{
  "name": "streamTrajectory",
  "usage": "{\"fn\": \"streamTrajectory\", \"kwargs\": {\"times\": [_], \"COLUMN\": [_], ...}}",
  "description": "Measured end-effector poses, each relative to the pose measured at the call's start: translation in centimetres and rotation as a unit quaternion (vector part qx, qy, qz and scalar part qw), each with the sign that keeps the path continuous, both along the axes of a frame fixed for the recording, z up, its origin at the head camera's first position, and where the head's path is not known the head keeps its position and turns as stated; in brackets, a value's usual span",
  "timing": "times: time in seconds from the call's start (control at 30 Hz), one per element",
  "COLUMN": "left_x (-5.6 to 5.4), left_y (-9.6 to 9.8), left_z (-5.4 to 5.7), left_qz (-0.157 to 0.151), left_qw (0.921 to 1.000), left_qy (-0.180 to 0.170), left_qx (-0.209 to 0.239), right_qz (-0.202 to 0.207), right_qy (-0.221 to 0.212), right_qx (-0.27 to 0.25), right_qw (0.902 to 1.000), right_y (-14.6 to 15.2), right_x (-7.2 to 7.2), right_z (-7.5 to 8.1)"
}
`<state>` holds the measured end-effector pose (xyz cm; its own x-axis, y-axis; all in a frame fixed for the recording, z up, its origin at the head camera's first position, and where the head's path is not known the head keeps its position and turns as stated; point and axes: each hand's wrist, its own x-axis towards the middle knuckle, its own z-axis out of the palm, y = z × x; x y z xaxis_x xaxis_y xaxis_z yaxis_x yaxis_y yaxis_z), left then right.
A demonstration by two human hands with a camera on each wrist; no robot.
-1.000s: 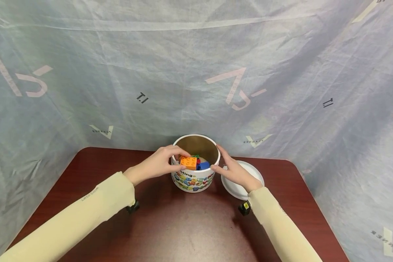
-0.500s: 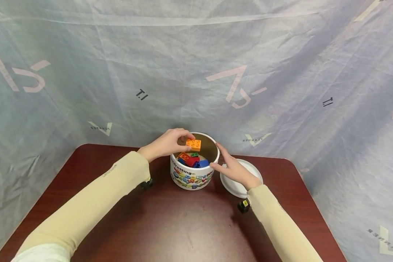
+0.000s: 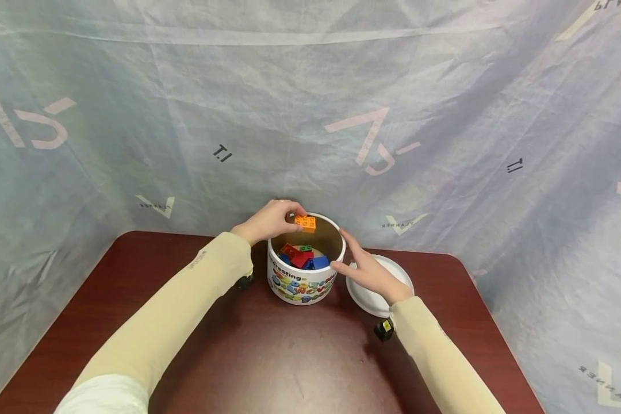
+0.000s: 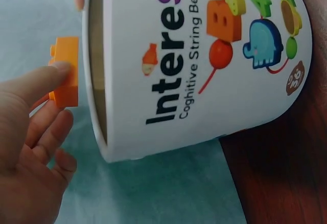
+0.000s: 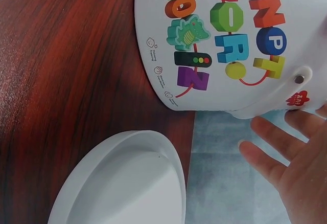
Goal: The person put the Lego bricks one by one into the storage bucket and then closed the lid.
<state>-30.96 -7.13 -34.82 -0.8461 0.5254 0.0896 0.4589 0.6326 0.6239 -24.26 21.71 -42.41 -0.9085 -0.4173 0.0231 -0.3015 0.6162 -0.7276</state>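
Observation:
Between thumb and fingers, my left hand (image 3: 275, 221) pinches an orange toy building brick (image 3: 305, 223), studs showing, over the mouth of a white round tub (image 3: 302, 287). In the left wrist view the brick (image 4: 68, 70) is just outside the tub's rim line. Inside the tub lie several bricks, among them red ones (image 3: 301, 259), a blue one (image 3: 319, 263) and a green one (image 3: 305, 248). My right hand (image 3: 370, 270) rests at the tub's right side, thumb at the front rim and fingers spread toward the back; the right wrist view shows these fingers (image 5: 271, 137) loosely extended.
A white round lid (image 3: 375, 302) lies on the dark red-brown table (image 3: 300, 356), right of the tub and partly under my right forearm. Grey printed cloth (image 3: 269, 115) hangs close behind the tub and along both sides.
My left hand has carried the orange brick from the tub's front rim up and toward its far side, uncovering the bricks inside. My right hand stays at the tub.

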Motion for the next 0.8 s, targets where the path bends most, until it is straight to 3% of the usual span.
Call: {"fn": "streamTrajectory", "kwargs": {"times": [0.5, 0.8], "left_x": [0.0, -0.1], "left_y": [2.1, 2.3], "left_z": [-0.8, -1.3], "left_qz": [-0.036, -0.031], "left_qw": [0.9938, 0.9863], "left_qy": [0.017, 0.077], "left_qx": [-0.104, -0.142], "right_qz": [0.000, 0.000], "right_qy": [0.021, 0.021], "right_qx": [0.019, 0.026], "right_qw": [0.9996, 0.9994], "right_y": [0.1, 0.3], "right_x": [0.3, 0.4], "right_z": [0.0, 0.0]}}
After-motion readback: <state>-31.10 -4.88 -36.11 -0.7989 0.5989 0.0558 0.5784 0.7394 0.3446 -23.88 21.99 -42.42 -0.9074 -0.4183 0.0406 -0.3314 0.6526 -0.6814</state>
